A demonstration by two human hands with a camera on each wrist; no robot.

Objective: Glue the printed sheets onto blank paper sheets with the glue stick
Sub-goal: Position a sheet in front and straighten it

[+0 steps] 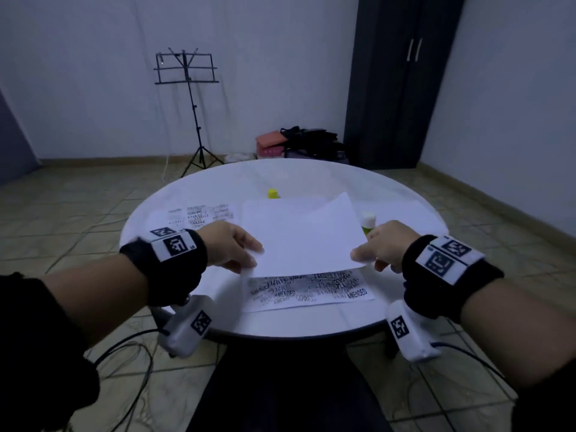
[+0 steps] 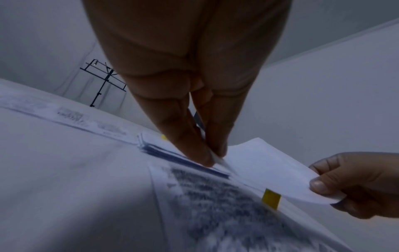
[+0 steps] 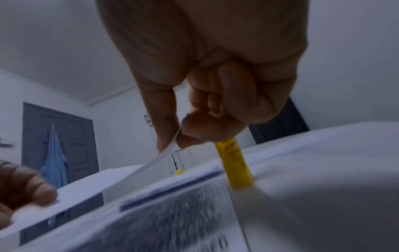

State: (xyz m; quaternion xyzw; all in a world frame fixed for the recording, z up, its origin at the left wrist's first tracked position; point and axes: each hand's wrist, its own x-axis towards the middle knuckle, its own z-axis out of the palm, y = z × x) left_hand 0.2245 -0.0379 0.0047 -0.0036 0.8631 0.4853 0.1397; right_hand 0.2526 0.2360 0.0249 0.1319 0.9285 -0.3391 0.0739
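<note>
Left hand [image 1: 232, 244] and right hand [image 1: 378, 247] each pinch near corner of blank sheet [image 1: 304, 232], likely aligning it over printed sheet [image 1: 308, 289] beneath. Glue stick [image 1: 367, 224], uncapped, stands on desk [image 1: 187, 198] just beyond right hand.

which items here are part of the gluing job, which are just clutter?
Job:
- blank sheet, pinched at its near corners by left hand and right hand
- printed sheet under it
- more printed sheets
- glue stick held in right hand
- yellow cap

Clutter:
- music stand
- bags on floor
- cabinet
</note>
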